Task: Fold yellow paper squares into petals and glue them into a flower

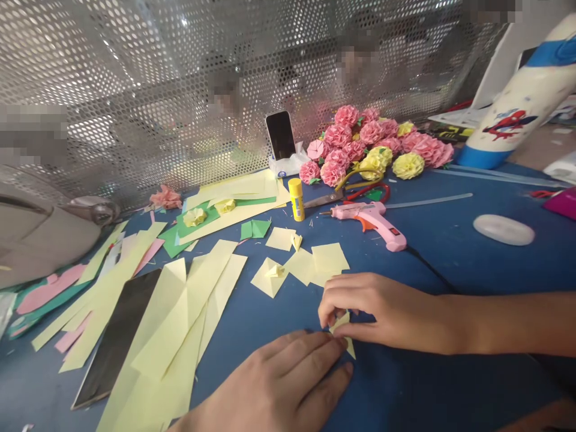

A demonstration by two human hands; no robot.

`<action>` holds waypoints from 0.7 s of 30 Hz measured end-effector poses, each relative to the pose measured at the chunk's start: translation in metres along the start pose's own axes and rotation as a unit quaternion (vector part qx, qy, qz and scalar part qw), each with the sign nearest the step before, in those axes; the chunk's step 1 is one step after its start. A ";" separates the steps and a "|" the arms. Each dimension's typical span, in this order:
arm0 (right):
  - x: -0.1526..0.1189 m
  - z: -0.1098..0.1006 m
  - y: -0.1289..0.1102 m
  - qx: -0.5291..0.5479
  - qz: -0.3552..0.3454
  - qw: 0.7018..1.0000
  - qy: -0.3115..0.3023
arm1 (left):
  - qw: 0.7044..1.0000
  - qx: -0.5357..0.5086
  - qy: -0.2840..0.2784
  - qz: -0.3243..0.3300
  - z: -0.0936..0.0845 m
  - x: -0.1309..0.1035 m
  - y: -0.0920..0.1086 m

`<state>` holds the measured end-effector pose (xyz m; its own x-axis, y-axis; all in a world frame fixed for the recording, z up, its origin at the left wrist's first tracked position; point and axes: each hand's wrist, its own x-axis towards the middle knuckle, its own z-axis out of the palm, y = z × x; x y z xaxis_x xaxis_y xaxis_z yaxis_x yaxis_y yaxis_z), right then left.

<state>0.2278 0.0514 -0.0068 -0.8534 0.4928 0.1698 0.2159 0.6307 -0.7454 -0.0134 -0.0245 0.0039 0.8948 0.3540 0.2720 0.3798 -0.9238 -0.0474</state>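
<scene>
My right hand (366, 306) pinches a small folded piece of pale yellow paper (350, 347) against the blue tabletop. Its thumb and fingers cover most of that piece. My left hand (288, 381) lies flat with fingers stretched out, the fingertips meeting the paper's near-left edge. Beyond the hands lie several pale yellow paper squares (330, 257). A small folded yellow piece (274, 272) rests on one square, and another folded piece (296, 241) sits beside a second square. A green paper square (255, 229) is close by.
Long yellow paper strips (180, 336) and a dark flat tablet (119, 336) lie left. A glue stick (296, 200), scissors (330, 198), pink glue gun (371, 219) and pink and yellow paper flowers (344, 144) stand farther back. A phone (281, 135) leans upright; a bottle (513, 108) is right.
</scene>
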 end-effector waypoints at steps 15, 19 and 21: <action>-0.004 -0.006 -0.005 -0.057 -0.009 0.998 0.011 | 0.997 -0.014 0.061 -0.044 0.002 0.007 -0.001; -0.002 -0.002 -0.003 -0.045 -0.037 0.998 0.020 | 0.997 -0.027 0.048 -0.051 0.004 0.005 -0.002; -0.002 -0.001 -0.002 -0.059 -0.051 0.997 0.024 | 0.997 -0.040 0.028 -0.058 0.004 0.005 -0.003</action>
<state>0.2299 0.0495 -0.0047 -0.8504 0.4489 0.2745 0.1858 0.7443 -0.6415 -0.0094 -0.0200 0.0016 0.8307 0.4521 0.3249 0.4580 -0.8867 0.0627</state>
